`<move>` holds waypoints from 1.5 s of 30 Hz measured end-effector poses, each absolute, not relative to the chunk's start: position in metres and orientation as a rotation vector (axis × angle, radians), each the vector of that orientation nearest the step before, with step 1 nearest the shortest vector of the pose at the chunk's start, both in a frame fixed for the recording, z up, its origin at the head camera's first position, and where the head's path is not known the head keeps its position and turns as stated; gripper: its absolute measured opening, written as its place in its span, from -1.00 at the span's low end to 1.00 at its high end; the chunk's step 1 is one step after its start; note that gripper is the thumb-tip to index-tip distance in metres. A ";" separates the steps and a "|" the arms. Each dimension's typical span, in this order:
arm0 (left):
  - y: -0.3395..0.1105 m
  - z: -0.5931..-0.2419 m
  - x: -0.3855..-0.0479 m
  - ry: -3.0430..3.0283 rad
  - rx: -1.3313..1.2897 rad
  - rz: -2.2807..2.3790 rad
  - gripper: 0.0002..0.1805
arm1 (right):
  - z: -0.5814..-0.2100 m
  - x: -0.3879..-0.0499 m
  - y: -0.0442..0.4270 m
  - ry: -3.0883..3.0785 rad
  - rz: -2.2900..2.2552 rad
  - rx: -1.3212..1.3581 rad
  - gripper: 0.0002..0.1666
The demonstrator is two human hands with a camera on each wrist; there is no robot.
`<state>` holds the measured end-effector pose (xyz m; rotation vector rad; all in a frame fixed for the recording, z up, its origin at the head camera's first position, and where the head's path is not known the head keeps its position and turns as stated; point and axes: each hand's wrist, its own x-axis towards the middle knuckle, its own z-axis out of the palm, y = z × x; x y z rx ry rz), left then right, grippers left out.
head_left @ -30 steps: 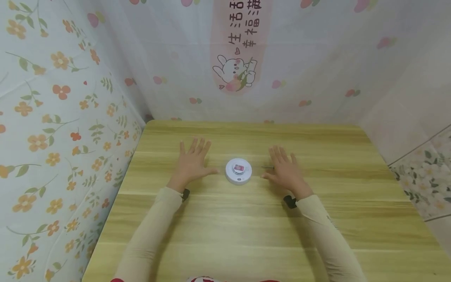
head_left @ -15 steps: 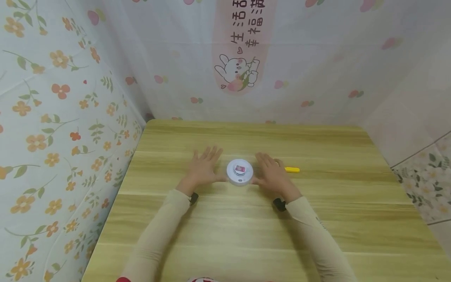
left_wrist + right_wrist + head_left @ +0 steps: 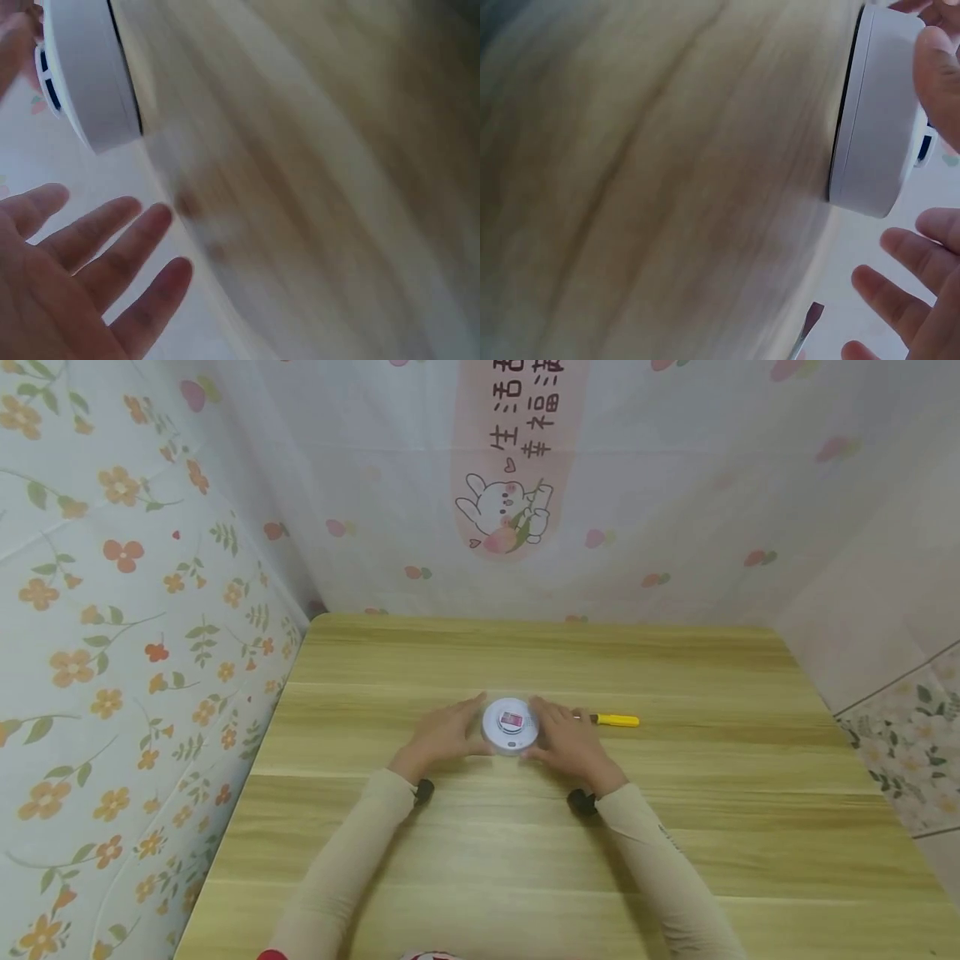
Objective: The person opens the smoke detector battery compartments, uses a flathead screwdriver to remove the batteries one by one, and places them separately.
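Observation:
A round white smoke detector (image 3: 511, 726) with a red-and-white label on its raised centre lies on the wooden table. My left hand (image 3: 444, 732) is at its left side; in the left wrist view the fingers (image 3: 124, 259) are spread and apart from its edge. On the other side is my right hand (image 3: 572, 739), its thumb (image 3: 939, 79) overlapping the detector's side in the right wrist view; whether it touches cannot be told. The right fingers (image 3: 892, 296) are spread too. Just beyond the right hand lies a screwdriver (image 3: 617, 721) with a yellow handle, its shaft partly hidden by the fingers.
The wooden table (image 3: 480, 852) reaches back to a printed white curtain (image 3: 360, 468). A flower-patterned curtain (image 3: 120, 635) hangs along the left. Tiled wall (image 3: 915, 752) runs along the right.
Both hands have moved inward from either side, up to the smoke detector. The right hand has uncovered the screwdriver's yellow handle. The detector stays in place.

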<state>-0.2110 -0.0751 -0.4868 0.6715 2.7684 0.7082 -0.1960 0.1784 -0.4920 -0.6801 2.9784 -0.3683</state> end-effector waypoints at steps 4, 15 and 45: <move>-0.074 -0.487 -0.212 2.757 0.687 0.718 0.10 | -0.492 -0.199 0.177 2.965 -0.365 -0.665 0.15; -0.070 -0.484 -0.216 2.641 0.662 0.821 0.07 | -0.492 -0.206 0.174 2.919 -0.402 -0.642 0.07; -0.075 -0.500 -0.230 2.356 0.544 1.273 -0.36 | -0.500 -0.207 0.178 2.700 -0.978 -0.431 0.06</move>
